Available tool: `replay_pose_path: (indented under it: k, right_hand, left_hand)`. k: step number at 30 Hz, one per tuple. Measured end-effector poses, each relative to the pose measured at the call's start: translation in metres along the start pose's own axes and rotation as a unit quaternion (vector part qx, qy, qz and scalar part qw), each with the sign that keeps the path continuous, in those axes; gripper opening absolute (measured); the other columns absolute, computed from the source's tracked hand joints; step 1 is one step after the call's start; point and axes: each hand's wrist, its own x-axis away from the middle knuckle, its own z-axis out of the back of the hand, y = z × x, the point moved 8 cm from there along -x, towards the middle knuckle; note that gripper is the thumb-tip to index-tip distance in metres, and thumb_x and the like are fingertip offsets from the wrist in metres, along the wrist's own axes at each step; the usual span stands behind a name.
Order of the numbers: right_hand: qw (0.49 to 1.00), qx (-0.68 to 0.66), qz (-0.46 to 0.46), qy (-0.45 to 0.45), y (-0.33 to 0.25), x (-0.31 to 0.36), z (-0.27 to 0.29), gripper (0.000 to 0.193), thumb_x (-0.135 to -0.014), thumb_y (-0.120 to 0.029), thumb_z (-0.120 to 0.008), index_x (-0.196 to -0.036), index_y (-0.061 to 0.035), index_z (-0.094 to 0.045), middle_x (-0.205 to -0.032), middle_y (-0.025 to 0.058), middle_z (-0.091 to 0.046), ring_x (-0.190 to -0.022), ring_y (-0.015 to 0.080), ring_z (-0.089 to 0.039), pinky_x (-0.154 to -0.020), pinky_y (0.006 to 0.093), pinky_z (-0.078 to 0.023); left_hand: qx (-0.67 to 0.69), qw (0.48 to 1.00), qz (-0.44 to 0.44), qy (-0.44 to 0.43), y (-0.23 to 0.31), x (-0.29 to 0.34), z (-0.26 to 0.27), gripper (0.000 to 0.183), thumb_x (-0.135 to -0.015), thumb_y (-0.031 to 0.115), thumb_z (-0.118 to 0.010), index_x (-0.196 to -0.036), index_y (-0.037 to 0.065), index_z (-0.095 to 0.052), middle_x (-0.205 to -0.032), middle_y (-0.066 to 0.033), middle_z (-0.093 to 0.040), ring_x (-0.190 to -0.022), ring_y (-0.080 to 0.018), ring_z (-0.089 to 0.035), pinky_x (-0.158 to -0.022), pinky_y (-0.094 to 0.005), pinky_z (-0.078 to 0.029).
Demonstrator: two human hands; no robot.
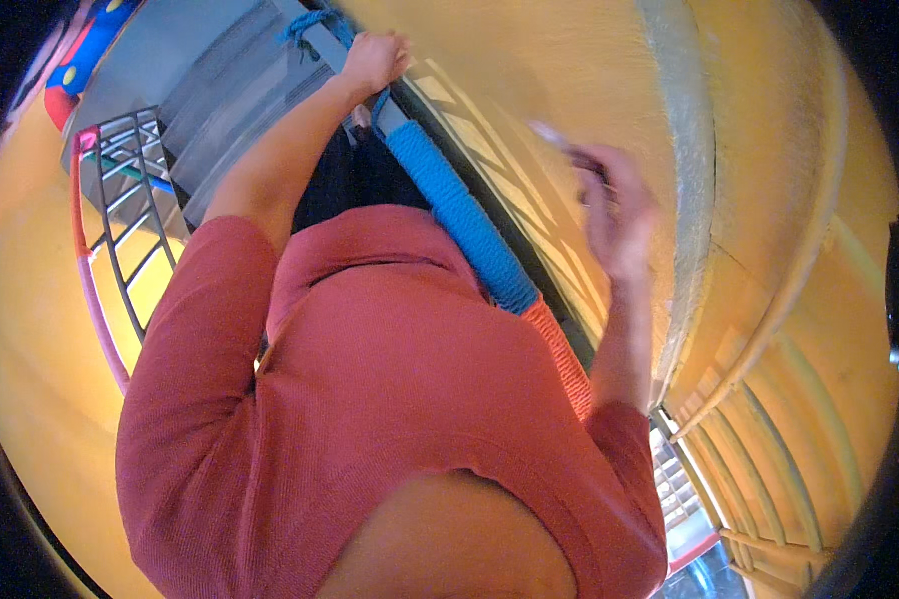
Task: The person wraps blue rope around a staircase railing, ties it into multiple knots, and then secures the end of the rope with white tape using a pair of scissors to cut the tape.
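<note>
A slanted handrail is wound tightly with blue rope [449, 195], and lower down with orange-red cord [557, 349]. At the top of the winding, my left hand [375, 62] is closed around the blue rope beside the rail. A loose, frayed bundle of blue rope [320, 25] hangs just left of that hand. My right hand [621, 215] is raised to the right of the rail, apart from it and blurred by motion. Its curled fingers grip a slim object [549, 133] with a pale, shiny tip; blur hides its exact kind.
Grey steps [225, 75] descend at the upper left. A dark metal grille railing [135, 200] with pink-wrapped edges stands at the left. A yellow wall [529, 60] curves close along the right, with moulded ribs [779, 469] lower down. A blue-and-red padded shape [95, 45] is at the far left.
</note>
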Motion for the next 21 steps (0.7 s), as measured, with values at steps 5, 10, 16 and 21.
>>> replay_pose_path:
  k: [5,10,16,21]
  right_hand:
    - [0.974,-0.09,-0.138,-0.155,0.058,0.006,-0.107,0.024,-0.081,-0.015,-0.069,-0.1,-0.0029,-0.059,-0.08,0.0057,-0.063,-0.069,0.0116,-0.057,-0.063,0.0267,-0.046]
    - [0.948,-0.165,-0.195,-0.189,0.087,0.022,-0.142,0.019,-0.081,-0.019,-0.07,-0.087,-0.0021,-0.065,-0.072,0.0036,-0.063,-0.07,0.0096,-0.058,-0.065,0.0261,-0.046]
    - [0.941,-0.245,-0.179,-0.153,0.079,0.036,-0.153,0.016,-0.086,-0.017,-0.064,-0.083,-0.0023,-0.066,-0.073,0.002,-0.063,-0.07,0.0087,-0.057,-0.065,0.0248,-0.045]
    - [0.943,-0.26,-0.184,-0.096,0.083,0.045,-0.155,0.016,-0.087,-0.018,-0.064,-0.082,-0.0021,-0.065,-0.075,0.0019,-0.063,-0.072,0.0082,-0.056,-0.065,0.0237,-0.044]
  left_hand:
    - [0.206,0.957,0.175,0.109,0.043,0.066,0.078,0.017,-0.081,0.02,-0.067,-0.087,0.004,-0.065,-0.077,-0.009,-0.066,-0.074,-0.0222,-0.064,-0.069,-0.034,-0.05]
    - [0.423,0.882,0.182,-0.1,0.124,0.155,0.087,0.015,-0.083,0.013,-0.067,-0.089,0.0,-0.068,-0.08,-0.0055,-0.068,-0.074,-0.0087,-0.061,-0.068,-0.0256,-0.051]
    - [0.428,0.875,0.177,-0.141,0.154,0.175,0.072,0.016,-0.087,0.008,-0.062,-0.098,-0.001,-0.068,-0.088,-0.0078,-0.069,-0.079,-0.0107,-0.063,-0.073,-0.0255,-0.052]
    - [0.49,0.84,0.218,-0.089,0.158,0.196,0.059,0.026,-0.087,0.004,-0.061,-0.112,-0.001,-0.061,-0.096,-0.007,-0.066,-0.088,-0.0109,-0.061,-0.081,-0.0263,-0.051]
